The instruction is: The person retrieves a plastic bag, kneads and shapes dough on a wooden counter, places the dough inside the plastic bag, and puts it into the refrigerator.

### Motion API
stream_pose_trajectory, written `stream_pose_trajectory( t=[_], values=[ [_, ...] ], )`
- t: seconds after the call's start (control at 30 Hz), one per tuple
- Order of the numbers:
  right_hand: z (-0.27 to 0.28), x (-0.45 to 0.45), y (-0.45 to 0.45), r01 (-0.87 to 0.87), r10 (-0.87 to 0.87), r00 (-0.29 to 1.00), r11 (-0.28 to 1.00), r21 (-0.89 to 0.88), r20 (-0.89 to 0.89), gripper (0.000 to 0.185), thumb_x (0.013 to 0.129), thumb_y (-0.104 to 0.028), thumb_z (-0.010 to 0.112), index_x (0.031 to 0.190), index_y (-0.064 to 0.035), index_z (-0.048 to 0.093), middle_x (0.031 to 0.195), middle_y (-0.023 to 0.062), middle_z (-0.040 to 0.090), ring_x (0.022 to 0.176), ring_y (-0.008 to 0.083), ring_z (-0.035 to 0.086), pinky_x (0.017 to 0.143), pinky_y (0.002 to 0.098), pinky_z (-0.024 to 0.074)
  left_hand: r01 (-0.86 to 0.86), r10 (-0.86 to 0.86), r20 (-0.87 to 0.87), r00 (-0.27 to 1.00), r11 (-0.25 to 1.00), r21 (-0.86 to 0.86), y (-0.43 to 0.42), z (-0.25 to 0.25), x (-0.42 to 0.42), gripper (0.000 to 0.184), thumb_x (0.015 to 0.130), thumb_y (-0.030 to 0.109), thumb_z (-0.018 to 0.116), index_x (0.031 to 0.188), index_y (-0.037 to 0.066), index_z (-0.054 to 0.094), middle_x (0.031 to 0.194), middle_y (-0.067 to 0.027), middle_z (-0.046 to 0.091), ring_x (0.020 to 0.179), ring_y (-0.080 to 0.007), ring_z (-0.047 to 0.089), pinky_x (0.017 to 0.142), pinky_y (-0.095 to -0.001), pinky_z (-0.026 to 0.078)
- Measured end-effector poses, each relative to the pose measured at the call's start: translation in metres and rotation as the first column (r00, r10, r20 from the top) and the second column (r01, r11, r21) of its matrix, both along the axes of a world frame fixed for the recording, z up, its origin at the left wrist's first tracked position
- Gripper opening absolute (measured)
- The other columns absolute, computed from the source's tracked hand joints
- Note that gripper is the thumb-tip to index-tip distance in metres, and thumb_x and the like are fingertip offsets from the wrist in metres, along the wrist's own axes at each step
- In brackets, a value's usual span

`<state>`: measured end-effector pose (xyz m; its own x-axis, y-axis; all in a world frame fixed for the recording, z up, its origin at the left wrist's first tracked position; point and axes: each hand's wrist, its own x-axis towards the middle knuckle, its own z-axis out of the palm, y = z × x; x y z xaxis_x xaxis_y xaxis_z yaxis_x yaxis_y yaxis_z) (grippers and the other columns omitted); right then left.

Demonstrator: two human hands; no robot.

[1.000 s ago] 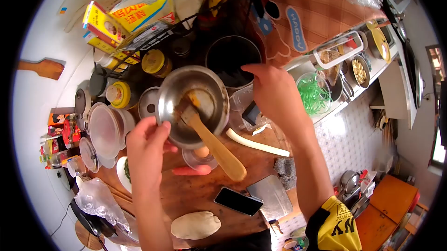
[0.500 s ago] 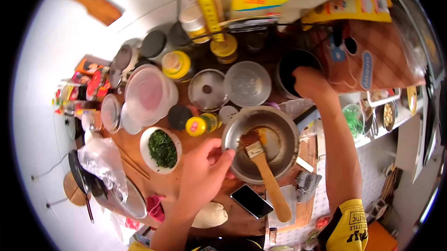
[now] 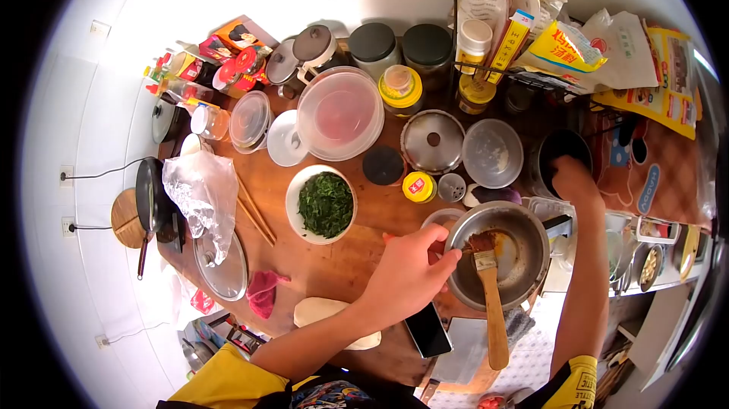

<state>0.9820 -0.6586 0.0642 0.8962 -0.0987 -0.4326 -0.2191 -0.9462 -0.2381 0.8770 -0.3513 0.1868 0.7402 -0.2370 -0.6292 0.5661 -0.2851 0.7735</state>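
My left hand (image 3: 414, 268) grips the left rim of a metal bowl (image 3: 537, 257) between thumb and fingers. A wooden-handled pastry brush (image 3: 492, 310) rests in the bowl, its bristles by a reddish-brown and yellow residue, its handle jutting over the near rim. My right hand (image 3: 575, 177) reaches down into a dark-walled pot (image 3: 563, 143) at the right; its fingers are hidden inside. Left of the bowl, a white bowl (image 3: 290, 204) holds chopped greens (image 3: 326, 205). A pale dough piece (image 3: 334, 322) lies beneath my left forearm, beside a phone (image 3: 429, 331).
Lidded jars (image 3: 373, 43), plastic tubs (image 3: 342, 114), a metal lid (image 3: 433, 142) and a small yellow-capped jar (image 3: 419, 186) crowd the back. A wire rack with seasoning packets (image 3: 562, 48) stands behind the pot. Chopsticks (image 3: 257, 215) and a glass lid (image 3: 220, 268) lie left.
The view has swung left, so the scene sits further right. My left hand still holds the metal bowl with the brush, and my right hand remains in the dark pot.
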Motion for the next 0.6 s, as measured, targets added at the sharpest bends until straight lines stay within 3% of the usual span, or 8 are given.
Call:
stream_pose_trajectory(
  t=[0.13, 0.23, 0.43, 0.5, 0.6],
  values=[
    [0.012, 0.002, 0.008, 0.017, -0.022, 0.996, 0.998, -0.057, -0.087, 0.033, 0.075, -0.003, 0.048, 0.102, 0.0007, 0.066, 0.106, 0.0269, 0.062, 0.104, 0.0418, 0.058, 0.091, 0.0455, 0.0479, 0.044, -0.045, 0.046, 0.998, 0.999, 0.018, 0.001, 0.0, -0.005, 0.019, 0.091, 0.012, 0.06, 0.101, -0.004, 0.057, 0.075, -0.0033, 0.061, 0.062, -0.0062, 0.058, 0.054, -0.0219, 0.05],
    [0.01, 0.004, 0.009, 0.041, -0.045, 0.995, 0.998, -0.043, -0.09, 0.03, 0.074, -0.003, 0.049, 0.099, 0.0028, 0.066, 0.105, 0.0275, 0.062, 0.104, 0.0425, 0.058, 0.089, 0.0461, 0.0483, 0.045, -0.046, 0.061, 0.997, 0.999, 0.015, 0.002, -0.006, -0.012, 0.018, 0.091, 0.012, 0.06, 0.1, -0.003, 0.057, 0.073, -0.003, 0.06, 0.06, -0.0068, 0.058, 0.054, -0.0221, 0.049],
    [0.004, 0.008, 0.006, -0.067, 0.052, 0.987, 0.993, -0.096, -0.15, 0.029, 0.073, -0.004, 0.05, 0.097, 0.0042, 0.065, 0.104, 0.0294, 0.061, 0.102, 0.0435, 0.058, 0.088, 0.0461, 0.0482, 0.047, -0.051, 0.134, 0.99, 0.998, 0.035, 0.004, -0.006, -0.017, 0.018, 0.091, 0.013, 0.06, 0.098, -0.003, 0.056, 0.069, -0.0038, 0.059, 0.057, -0.008, 0.059, 0.052, -0.0233, 0.047],
    [0.004, 0.007, 0.007, -0.039, 0.027, 0.987, 0.996, -0.075, -0.159, 0.034, 0.073, -0.003, 0.047, 0.102, 0.0042, 0.062, 0.105, 0.0307, 0.06, 0.094, 0.0459, 0.061, 0.077, 0.048, 0.0523, 0.037, -0.039, 0.106, 0.994, 0.999, 0.019, 0.004, -0.006, -0.018, 0.018, 0.091, 0.013, 0.061, 0.097, -0.004, 0.056, 0.068, -0.004, 0.058, 0.057, -0.0081, 0.059, 0.052, -0.0234, 0.047],
    [-0.011, 0.01, -0.004, -0.112, 0.093, 0.975, 0.99, -0.087, -0.2, 0.036, 0.074, -0.004, 0.047, 0.106, 0.0029, 0.062, 0.108, 0.0307, 0.059, 0.096, 0.0449, 0.06, 0.08, 0.047, 0.0515, 0.043, -0.055, 0.226, 0.973, 0.997, 0.058, 0.006, -0.014, -0.023, 0.018, 0.09, 0.012, 0.061, 0.097, -0.004, 0.056, 0.068, -0.0048, 0.06, 0.057, -0.009, 0.06, 0.052, -0.0236, 0.047]
  ],
)
